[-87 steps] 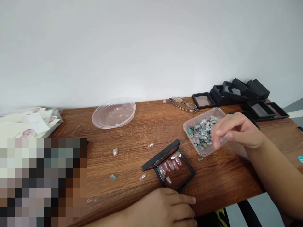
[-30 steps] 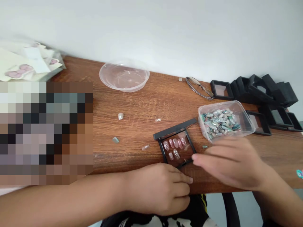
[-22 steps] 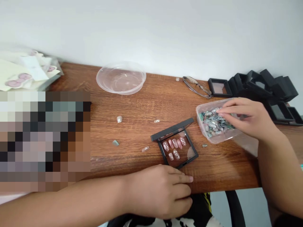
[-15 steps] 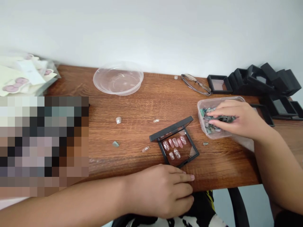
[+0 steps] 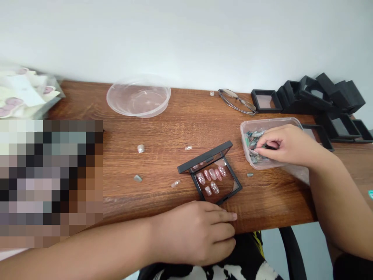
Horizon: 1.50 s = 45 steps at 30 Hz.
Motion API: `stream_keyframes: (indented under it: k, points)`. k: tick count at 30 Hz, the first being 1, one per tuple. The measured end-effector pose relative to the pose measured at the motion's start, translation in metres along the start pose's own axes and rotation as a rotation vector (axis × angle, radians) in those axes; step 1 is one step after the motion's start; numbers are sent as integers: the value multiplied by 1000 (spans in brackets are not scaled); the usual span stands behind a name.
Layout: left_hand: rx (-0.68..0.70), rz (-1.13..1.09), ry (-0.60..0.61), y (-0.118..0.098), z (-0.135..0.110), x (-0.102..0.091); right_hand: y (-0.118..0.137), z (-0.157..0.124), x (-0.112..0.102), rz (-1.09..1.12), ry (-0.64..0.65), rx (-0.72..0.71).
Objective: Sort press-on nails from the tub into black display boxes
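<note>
My right hand (image 5: 287,146) reaches into a clear plastic tub (image 5: 244,128) of loose greenish and grey false nails (image 5: 253,136). Its thumb and fingertips are pinched together among the nails; what lies between them is too small to make out. At the table's front edge rests my left hand (image 5: 195,233), fingers stretched out and holding nothing. Just beyond it a black display case (image 5: 237,188) stands with its lid (image 5: 205,157) tilted up. Several pink and silvery false nails (image 5: 212,174) sit on its clear film, five in a row and two below.
Loose nails lie around, including a pale one (image 5: 141,148) and a green one (image 5: 138,178). Toward the wall are a clear round bowl (image 5: 138,97), eyeglasses (image 5: 237,102) and a heap of black cases (image 5: 316,95). Bagged cards (image 5: 26,89) sit far left, above a blurred-out patch.
My right thumb and fingers have closed from a spread pose into a pinch inside the tub. My left hand stays put; the view has shifted slightly.
</note>
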<state>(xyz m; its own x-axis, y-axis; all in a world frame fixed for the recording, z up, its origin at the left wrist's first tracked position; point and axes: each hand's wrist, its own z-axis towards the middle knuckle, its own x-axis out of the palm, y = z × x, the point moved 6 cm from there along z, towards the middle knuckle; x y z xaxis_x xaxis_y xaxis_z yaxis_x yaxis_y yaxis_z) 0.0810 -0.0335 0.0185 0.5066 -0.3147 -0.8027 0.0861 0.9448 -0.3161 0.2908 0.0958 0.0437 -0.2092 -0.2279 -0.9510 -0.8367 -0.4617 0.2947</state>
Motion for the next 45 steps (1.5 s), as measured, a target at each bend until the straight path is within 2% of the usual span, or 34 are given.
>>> stream_keyframes:
  k: [6, 13, 18, 26, 37, 41, 45]
  points:
    - [-10, -23, 9, 2, 1, -1, 5, 1, -4, -73, -67, 7]
    - [-17, -45, 5, 3, 0, 0, 16, 3, 1, -24, -109, -108]
    - [-13, -37, 6, 3, 1, -1, 16, 1, -7, -7, -162, -85]
    - [-13, -36, 29, 2, -2, 0, 10, -5, -20, 341, -283, -37]
    - [-17, -47, 33, 2, -2, 2, 18, -7, -21, 876, -324, -84]
    - [-18, -45, 33, 3, -2, 1, 20, -10, -21, 913, -395, -47]
    - [-21, -45, 43, 3, -1, 0, 30, -17, -30, 908, -512, -116]
